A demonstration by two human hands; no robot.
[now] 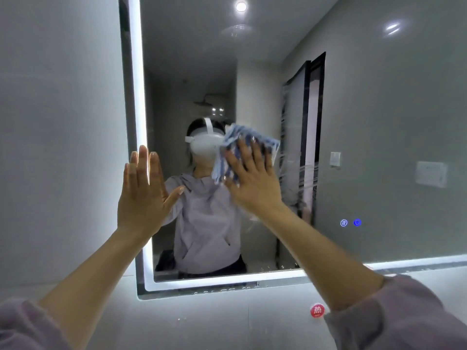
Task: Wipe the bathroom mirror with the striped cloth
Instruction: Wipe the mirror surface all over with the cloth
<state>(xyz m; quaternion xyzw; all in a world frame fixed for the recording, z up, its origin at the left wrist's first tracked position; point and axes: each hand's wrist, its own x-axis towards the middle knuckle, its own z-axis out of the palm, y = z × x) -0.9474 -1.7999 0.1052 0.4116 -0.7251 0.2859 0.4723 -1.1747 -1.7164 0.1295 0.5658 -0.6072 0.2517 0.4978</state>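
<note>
The bathroom mirror (379,122) fills the wall ahead, with a lit strip along its left and bottom edges. My right hand (255,180) lies flat, fingers spread, pressing the blue-and-white striped cloth (233,140) against the glass near the mirror's lower middle. The cloth sticks out above and to the left of my fingers and looks blurred. My left hand (144,190) is flat and holds nothing, with its palm resting over the mirror's lit left edge. Streaks show on the glass to the right of the cloth.
Two blue touch buttons (350,222) glow on the mirror at lower right. A round red sticker (317,310) sits on the wall below the mirror. Grey tiled wall (58,122) lies to the left. The mirror reflects a person, a shower head and a dark door frame.
</note>
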